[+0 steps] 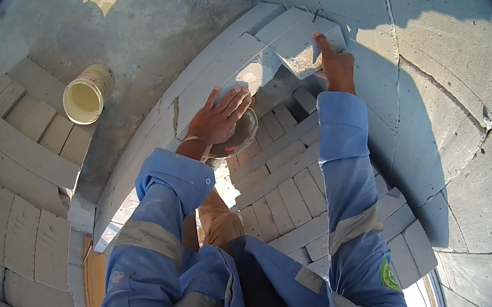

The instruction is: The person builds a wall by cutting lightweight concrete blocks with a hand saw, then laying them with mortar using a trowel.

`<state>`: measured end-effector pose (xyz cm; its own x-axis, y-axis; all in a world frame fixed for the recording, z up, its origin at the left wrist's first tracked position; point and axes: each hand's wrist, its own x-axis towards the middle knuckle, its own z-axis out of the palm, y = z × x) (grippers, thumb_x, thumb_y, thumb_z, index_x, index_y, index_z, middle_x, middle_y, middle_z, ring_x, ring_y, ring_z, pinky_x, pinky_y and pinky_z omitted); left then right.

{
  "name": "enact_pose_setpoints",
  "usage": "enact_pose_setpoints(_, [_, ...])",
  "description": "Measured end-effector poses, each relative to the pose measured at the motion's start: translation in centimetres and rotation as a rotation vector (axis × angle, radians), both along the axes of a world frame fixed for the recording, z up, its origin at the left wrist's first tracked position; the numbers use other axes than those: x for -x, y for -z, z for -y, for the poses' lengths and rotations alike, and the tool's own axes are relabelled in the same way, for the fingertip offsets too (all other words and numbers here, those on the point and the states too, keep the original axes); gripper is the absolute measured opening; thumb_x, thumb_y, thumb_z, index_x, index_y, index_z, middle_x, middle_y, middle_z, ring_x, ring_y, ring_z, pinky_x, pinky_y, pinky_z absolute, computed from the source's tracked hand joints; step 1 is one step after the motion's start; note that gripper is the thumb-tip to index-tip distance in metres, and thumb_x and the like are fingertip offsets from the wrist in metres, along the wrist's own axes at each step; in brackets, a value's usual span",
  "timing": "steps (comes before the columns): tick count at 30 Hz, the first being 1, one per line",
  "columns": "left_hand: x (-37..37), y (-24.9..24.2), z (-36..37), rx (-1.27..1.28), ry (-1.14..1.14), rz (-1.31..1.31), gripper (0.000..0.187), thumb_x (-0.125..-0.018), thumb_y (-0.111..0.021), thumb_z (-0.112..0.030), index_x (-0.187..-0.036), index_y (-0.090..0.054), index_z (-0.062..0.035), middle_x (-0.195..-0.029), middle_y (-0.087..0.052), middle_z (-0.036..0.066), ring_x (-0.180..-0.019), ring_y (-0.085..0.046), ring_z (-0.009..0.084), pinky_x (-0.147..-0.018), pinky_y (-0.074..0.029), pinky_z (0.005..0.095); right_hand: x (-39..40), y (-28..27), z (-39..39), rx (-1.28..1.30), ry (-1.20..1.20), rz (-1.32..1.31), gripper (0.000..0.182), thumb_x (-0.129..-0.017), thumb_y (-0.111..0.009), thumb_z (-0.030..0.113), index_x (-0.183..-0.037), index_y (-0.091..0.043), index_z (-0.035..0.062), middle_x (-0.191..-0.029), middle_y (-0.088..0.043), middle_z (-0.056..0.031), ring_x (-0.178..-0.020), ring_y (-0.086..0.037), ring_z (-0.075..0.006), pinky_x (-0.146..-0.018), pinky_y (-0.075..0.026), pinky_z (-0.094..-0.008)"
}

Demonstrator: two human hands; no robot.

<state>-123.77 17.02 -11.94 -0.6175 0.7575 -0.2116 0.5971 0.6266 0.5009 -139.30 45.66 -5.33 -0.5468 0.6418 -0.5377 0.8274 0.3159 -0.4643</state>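
Observation:
My left hand (221,118) lies flat with its fingers spread on the near edge of a pale wall block (241,67). Just under that palm is a round container (237,137), partly hidden by the hand and sleeve. At the wall's right end, my right hand (337,64) grips the near side of the end block (299,38). One digit stretches along its face and the others curl, partly out of sight. A nail (315,15) stands near that fingertip, and a thin string runs from it along the wall top.
Stacked pale blocks (289,200) fill the space below and in front of me. More blocks (22,226) are piled at left, with a cream bucket (84,97) on its side beside them. A tall block wall (443,96) rises close on the right.

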Motion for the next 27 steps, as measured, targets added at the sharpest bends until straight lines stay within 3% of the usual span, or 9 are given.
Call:
enact_pose_setpoints(2, [0.0, 0.0, 0.0, 0.005, 0.004, 0.003, 0.084, -0.082, -0.069, -0.042, -0.156, -0.033, -0.0251, -0.161, -0.032, -0.003, -0.151, -0.024, 0.0176, -0.126, -0.012, 0.0505, 0.4, 0.2, 0.4, 0.001, 0.013, 0.031, 0.09, -0.068, -0.085, 0.053, -0.105, -0.061, -0.0249, -0.102, -0.067, -0.0265, -0.087, -0.069, -0.0268, -0.047, -0.06, -0.0353])
enact_pose_setpoints(4, [0.0, 0.1, 0.0, 0.01, 0.007, 0.006, 0.084, -0.082, -0.069, -0.042, -0.156, -0.033, -0.0254, -0.161, -0.032, -0.003, -0.151, -0.024, 0.0174, -0.126, -0.012, 0.0504, 1.0, 0.3, 0.7, 0.079, 0.011, 0.144, 0.09, -0.071, -0.086, 0.048, -0.119, -0.056, -0.0224, -0.116, -0.062, -0.0294, -0.101, -0.067, -0.0329, -0.068, -0.063, -0.044])
enact_pose_setpoints(7, [-0.1, 0.3, -0.1, -0.01, -0.016, -0.026, 0.085, -0.081, -0.07, -0.042, -0.156, -0.033, -0.0254, -0.161, -0.032, -0.004, -0.151, -0.024, 0.0173, -0.126, -0.012, 0.0507, 0.6, 2.6, 0.2, 0.015, 0.007, 0.111, 0.097, -0.07, -0.086, 0.051, -0.121, -0.054, -0.0247, -0.119, -0.061, -0.0311, -0.104, -0.066, -0.0349, -0.065, -0.063, -0.0433])
enact_pose_setpoints(9, [0.0, 0.2, -0.1, -0.001, -0.004, -0.05, 0.083, -0.082, -0.07, -0.045, -0.155, -0.036, -0.0245, -0.163, -0.028, -0.002, -0.15, -0.026, 0.0178, -0.124, -0.018, 0.0512, 0.6, 3.4, 0.3, -0.01, -0.001, 0.124, 0.099, -0.069, -0.086, 0.052, -0.121, -0.053, -0.0257, -0.119, -0.061, -0.0314, -0.104, -0.066, -0.0356, -0.062, -0.063, -0.0427])
enact_pose_setpoints(20, [0.0, 0.3, -0.2, 0.01, -0.001, -0.038, 0.09, -0.077, -0.073, -0.043, -0.156, -0.032, -0.0246, -0.162, -0.03, -0.003, -0.15, -0.026, 0.018, -0.125, -0.015, 0.0522, 1.1, 5.0, -0.1, 0.033, -0.023, 0.112, 0.1, -0.068, -0.087, 0.054, -0.117, -0.055, -0.0274, -0.119, -0.061, -0.0325, -0.101, -0.066, -0.0356, -0.056, -0.062, -0.0413])
enact_pose_setpoints(26, [0.4, 0.1, -0.2, 0.03, 0.01, 0.024, 0.092, -0.075, -0.073, -0.042, -0.156, -0.032, -0.0239, -0.162, -0.031, -0.003, -0.15, -0.026, 0.0173, -0.126, -0.014, 0.0514, 1.5, 4.1, 0.2, 0.015, -0.035, 0.128, 0.091, -0.068, -0.085, 0.053, -0.109, -0.062, -0.0243, -0.109, -0.065, -0.0303, -0.095, -0.068, -0.0322, -0.056, -0.061, -0.0392])
enact_pose_setpoints(27, [0.3, -0.1, -0.2, 0.042, 0.02, 0.034, 0.091, -0.076, -0.073, -0.042, -0.156, -0.032, -0.024, -0.162, -0.031, -0.003, -0.15, -0.026, 0.0171, -0.126, -0.014, 0.0513, 1.3, 4.2, 0.2, -0.017, -0.041, 0.096, 0.091, -0.067, -0.085, 0.056, -0.102, -0.063, -0.0247, -0.098, -0.067, -0.0291, -0.082, -0.068, -0.031, -0.053, -0.058, -0.0375])
